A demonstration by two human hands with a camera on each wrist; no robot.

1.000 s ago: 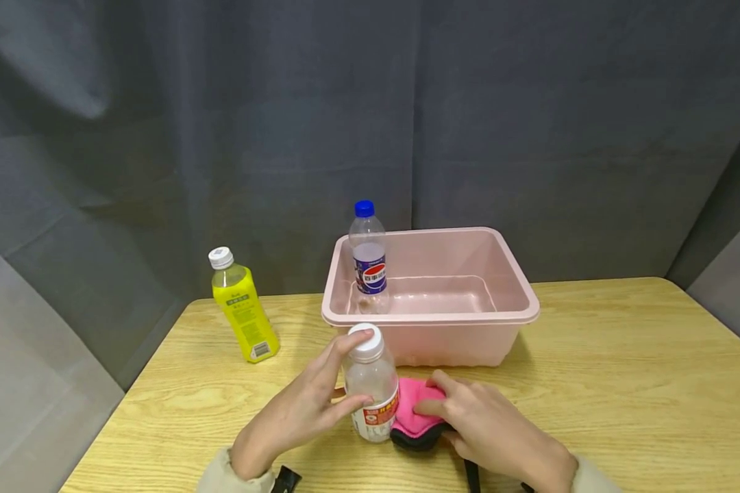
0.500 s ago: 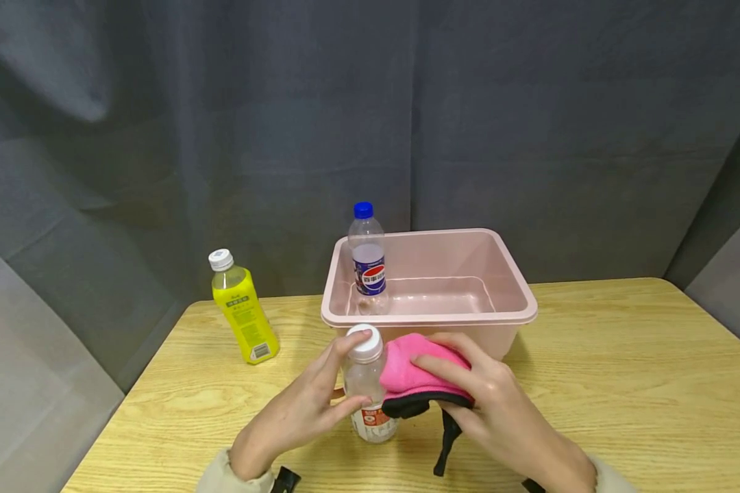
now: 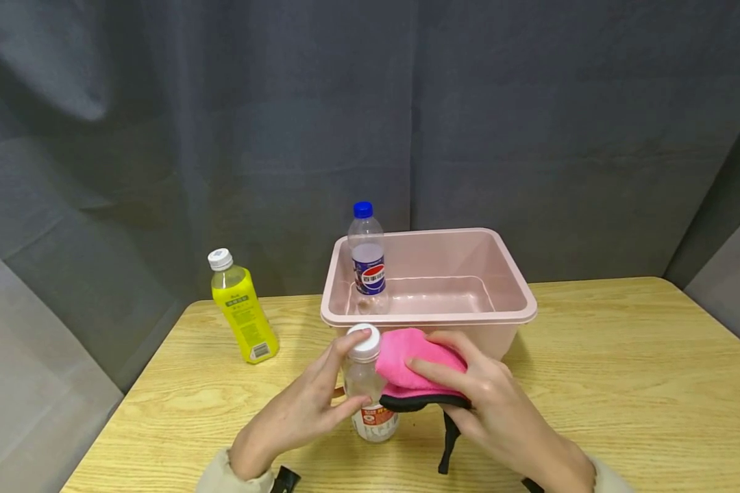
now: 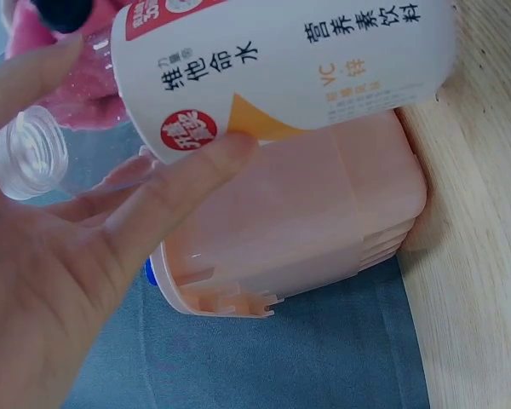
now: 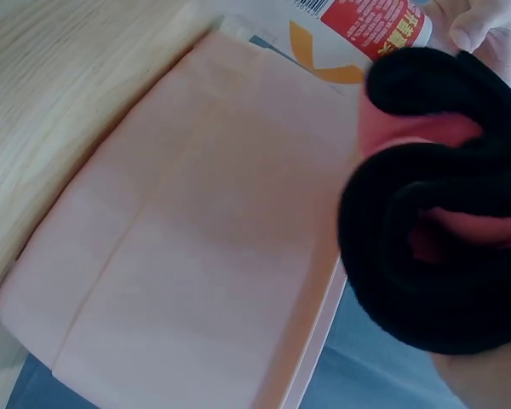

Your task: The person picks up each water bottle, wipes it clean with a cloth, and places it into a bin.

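Note:
A clear drink bottle (image 3: 375, 424) with a white cap stands upright on the table. My left hand (image 3: 302, 407) holds it from the left, one finger on the cap and the thumb against the side. Its white and red label (image 4: 272, 68) fills the upper part of the left wrist view. My right hand (image 3: 499, 404) grips a folded pink cloth (image 3: 403, 363) with black edging and a dangling black strap (image 3: 449, 445). The cloth is up off the table, overlapping the bottle's right side just below the cap. Thick black folds (image 5: 375, 230) hide most of my right hand in the right wrist view.
Right behind the bottle sits a pink plastic basin (image 3: 456, 318). A blue-capped Pepsi bottle (image 3: 370, 274) stands inside, at its left end. Further left, a yellow drink bottle (image 3: 247, 318) is on the wooden table (image 3: 629, 383). Dark curtains (image 3: 530, 137) hang behind.
My right hand has raised the pink cloth from the table to the upper part of the bottle, then nudged it slightly left and up. The left hand and bottle have stayed put.

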